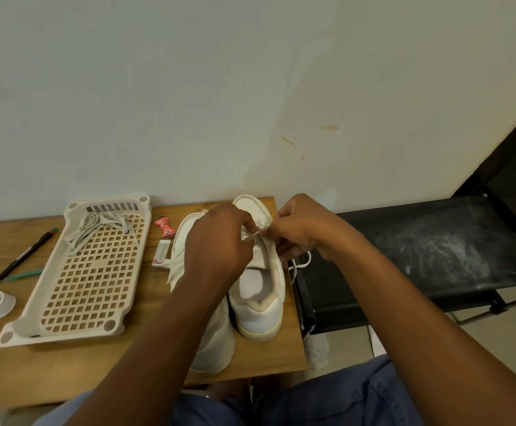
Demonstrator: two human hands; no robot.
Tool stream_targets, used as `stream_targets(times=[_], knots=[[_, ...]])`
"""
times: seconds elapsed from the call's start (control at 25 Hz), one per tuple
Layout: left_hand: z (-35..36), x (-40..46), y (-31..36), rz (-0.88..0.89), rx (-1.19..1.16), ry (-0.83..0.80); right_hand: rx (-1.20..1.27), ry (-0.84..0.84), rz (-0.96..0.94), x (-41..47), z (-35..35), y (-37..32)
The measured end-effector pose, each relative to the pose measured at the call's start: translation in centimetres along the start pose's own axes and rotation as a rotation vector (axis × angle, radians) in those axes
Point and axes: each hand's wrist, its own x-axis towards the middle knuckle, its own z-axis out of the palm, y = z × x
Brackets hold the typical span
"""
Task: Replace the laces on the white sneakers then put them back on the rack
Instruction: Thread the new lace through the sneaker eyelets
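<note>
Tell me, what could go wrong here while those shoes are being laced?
The lace hangs off the table edge near the black rack; it might snag. The right sneaker stands close to that edge, so a hard pull by the left hand or right hand could tip it off.
</note>
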Motion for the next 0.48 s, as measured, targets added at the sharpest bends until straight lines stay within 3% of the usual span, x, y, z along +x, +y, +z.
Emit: stream_targets(times=[0.24,0.48], knots=[[0.4,0.1,-0.3,0.0,0.026,0.014,-0.045,0.024,0.012,0.6,0.1,0.0],[-0.5,0.9,-1.7,-0.171,-0.314,0.06,-0.04,0.026,0.002,0.8,-0.1,0.4]])
